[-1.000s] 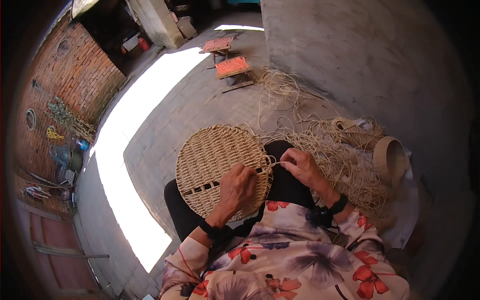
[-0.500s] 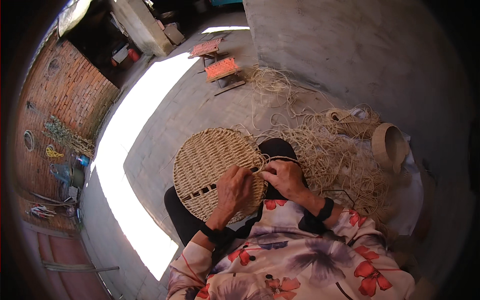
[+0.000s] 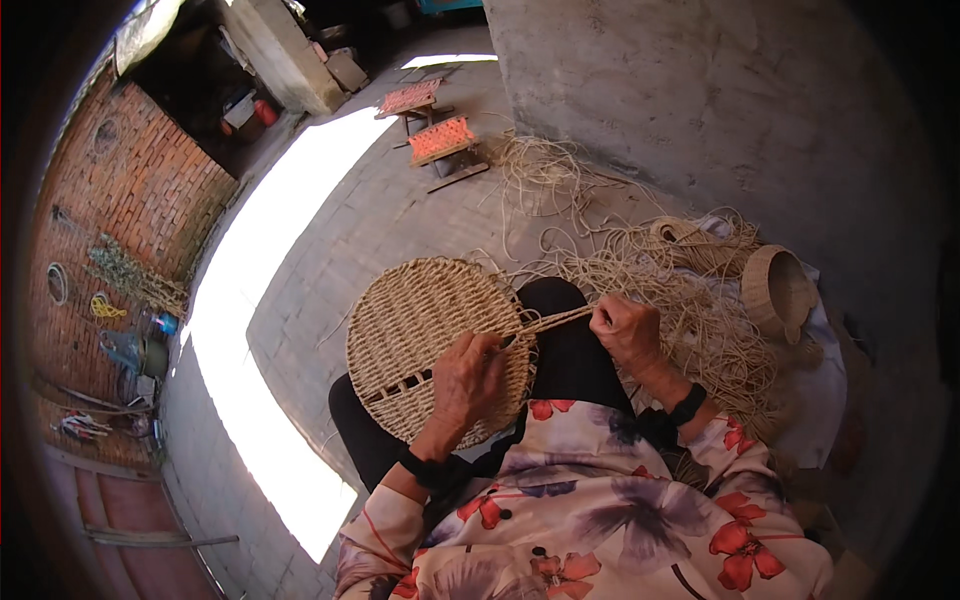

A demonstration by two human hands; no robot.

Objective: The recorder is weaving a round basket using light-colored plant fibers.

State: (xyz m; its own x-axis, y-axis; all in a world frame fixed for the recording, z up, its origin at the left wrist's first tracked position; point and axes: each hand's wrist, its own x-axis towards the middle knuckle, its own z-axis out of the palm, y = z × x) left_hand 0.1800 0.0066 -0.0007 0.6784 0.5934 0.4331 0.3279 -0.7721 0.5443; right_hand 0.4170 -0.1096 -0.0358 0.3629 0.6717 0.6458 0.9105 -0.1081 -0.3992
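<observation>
A round woven cord mat point(image 3: 425, 310) of tan twisted strands rests on my lap, with a slot of short dark gaps running across its lower part. My left hand point(image 3: 468, 382) presses on the mat near its right side, fingers curled by the slot; what they pinch is hidden. My right hand point(image 3: 626, 330) is closed on a doubled tan cord point(image 3: 560, 319), which stretches taut from the mat's right edge over my dark trouser leg.
A tangled heap of cord point(image 3: 690, 340) lies on the floor to the right, beside a round woven basket point(image 3: 776, 293) on white cloth. Two folding stools point(image 3: 442, 140) with orange-red seats stand ahead. A grey wall point(image 3: 720, 100) rises at right; a brick wall point(image 3: 140, 170) at left.
My right hand has moved away to the right from the mat's edge, drawing the cord out straight. My left hand and the mat have stayed nearly in place.
</observation>
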